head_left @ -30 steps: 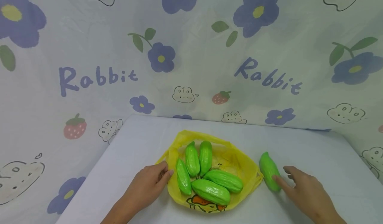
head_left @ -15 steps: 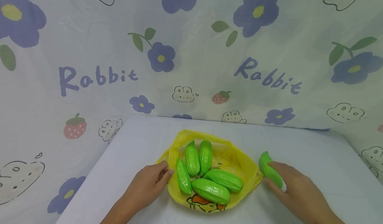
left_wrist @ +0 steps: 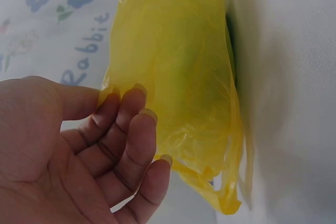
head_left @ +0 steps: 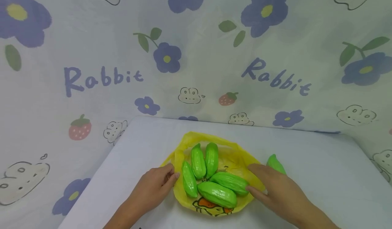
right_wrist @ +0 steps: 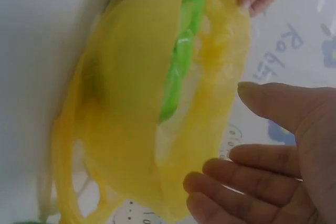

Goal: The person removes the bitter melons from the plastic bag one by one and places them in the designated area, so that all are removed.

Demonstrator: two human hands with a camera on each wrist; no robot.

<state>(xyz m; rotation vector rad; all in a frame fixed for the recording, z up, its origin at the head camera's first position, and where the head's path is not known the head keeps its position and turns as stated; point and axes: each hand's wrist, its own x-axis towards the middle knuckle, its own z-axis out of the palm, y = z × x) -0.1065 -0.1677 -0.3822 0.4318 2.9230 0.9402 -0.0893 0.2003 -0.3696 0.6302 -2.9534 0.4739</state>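
Between the tabletop's [head_left: 330, 174] left edge and a yellow plastic bag [head_left: 178, 157], the left hand [head_left: 154, 184] pinches the bag's left rim with thumb and forefinger, its other fingers loosely bent. The bag lies open-mouthed, slightly left of midway between the tabletop's left and right edges, well in from the far edge. Inside are five glossy green gourds: a slim one [head_left: 189, 179] along the left wall, two [head_left: 205, 161] side by side toward the far rim, and two [head_left: 216, 194] slanting across the near right part. The right hand [head_left: 278, 190], thumb and fingers apart and grasping nothing, is at the bag's right rim. Just beyond it, toward the tabletop's right edge, a sixth gourd [head_left: 276, 163] lies partly hidden.
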